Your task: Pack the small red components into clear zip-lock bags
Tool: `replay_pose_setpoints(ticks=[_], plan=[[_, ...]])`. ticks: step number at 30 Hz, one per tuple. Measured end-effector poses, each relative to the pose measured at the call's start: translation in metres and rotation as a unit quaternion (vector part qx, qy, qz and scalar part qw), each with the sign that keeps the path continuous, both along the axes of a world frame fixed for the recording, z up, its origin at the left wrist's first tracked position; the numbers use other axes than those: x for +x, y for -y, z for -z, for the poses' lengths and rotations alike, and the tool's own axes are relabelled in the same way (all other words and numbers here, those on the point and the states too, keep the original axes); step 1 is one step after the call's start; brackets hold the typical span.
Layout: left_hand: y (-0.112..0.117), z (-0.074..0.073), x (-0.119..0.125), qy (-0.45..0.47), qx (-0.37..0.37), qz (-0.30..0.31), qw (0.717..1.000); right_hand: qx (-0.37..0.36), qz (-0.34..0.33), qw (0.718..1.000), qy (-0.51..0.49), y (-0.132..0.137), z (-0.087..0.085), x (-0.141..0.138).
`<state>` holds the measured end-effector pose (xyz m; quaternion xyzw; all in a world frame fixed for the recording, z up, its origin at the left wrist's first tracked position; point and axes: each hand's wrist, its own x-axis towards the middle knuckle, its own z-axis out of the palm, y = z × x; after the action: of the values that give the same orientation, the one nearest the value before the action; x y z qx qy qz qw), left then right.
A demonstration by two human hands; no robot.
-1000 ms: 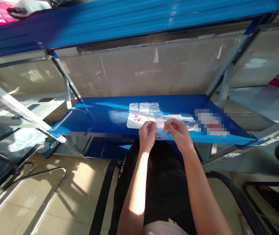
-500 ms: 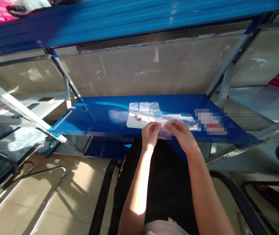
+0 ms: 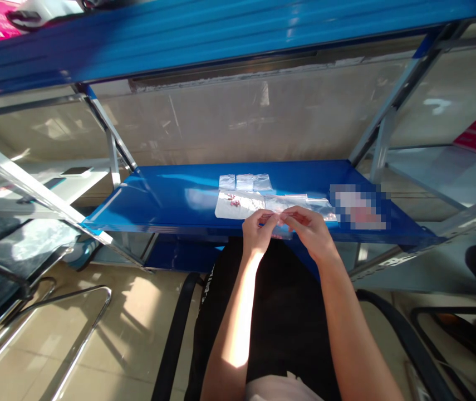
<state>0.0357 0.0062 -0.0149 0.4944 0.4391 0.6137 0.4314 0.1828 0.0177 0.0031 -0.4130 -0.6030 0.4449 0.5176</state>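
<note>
Between my two hands is a small clear zip bag (image 3: 283, 231), pinched along its top edge at the front of the blue shelf (image 3: 162, 195). My left hand (image 3: 258, 229) grips the edge with thumb and forefinger. My right hand (image 3: 309, 228) pinches the same edge close beside it, the fingertips of both hands nearly touching. Small reddish bits show low in the bag, too small to name. Left of the hands lies a white sheet (image 3: 244, 209) with a little heap of small red pieces (image 3: 233, 200) on it.
Behind the sheet, several flat clear bags (image 3: 245, 182) lie in a row. More clear bags (image 3: 321, 207) lie just beyond my right hand. A blurred-out item (image 3: 358, 209) is at the shelf's right. Metal posts (image 3: 114, 136) frame the shelf; a blue upper shelf (image 3: 221, 39) hangs above.
My fingertips have drawn closer together along the bag's top edge. The bag stays in both hands, and the things on the shelf have not moved.
</note>
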Motion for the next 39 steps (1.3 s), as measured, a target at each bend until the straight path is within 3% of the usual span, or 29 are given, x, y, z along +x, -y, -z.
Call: replay_pose_setpoints(ticks=[4,9,17,21,28,34,39], plan=[[0.006,-0.006,0.002,-0.019,-0.002,0.002,1.000,-0.005,0.019,1.000,0.017,0.003,0.003,0.008],[0.008,-0.003,0.011,-0.028,0.007,0.046,0.999,0.003,0.061,0.998,0.020,0.003,0.006,0.023],[0.006,0.003,0.014,-0.018,-0.012,0.051,0.998,-0.019,0.019,0.999,0.041,0.006,0.002,0.025],[0.006,0.003,0.008,-0.051,-0.027,0.083,0.995,-0.011,0.064,0.998,0.016,0.005,0.003,0.027],[0.014,0.012,0.017,-0.070,-0.029,0.114,0.991,-0.078,0.115,0.989,-0.041,-0.001,0.004,0.032],[0.013,0.018,0.027,-0.031,-0.042,0.081,0.995,-0.098,0.082,0.992,0.002,-0.001,0.011,0.050],[0.001,0.016,0.050,-0.037,-0.015,0.049,0.998,-0.058,0.127,0.989,0.046,-0.008,0.020,0.080]])
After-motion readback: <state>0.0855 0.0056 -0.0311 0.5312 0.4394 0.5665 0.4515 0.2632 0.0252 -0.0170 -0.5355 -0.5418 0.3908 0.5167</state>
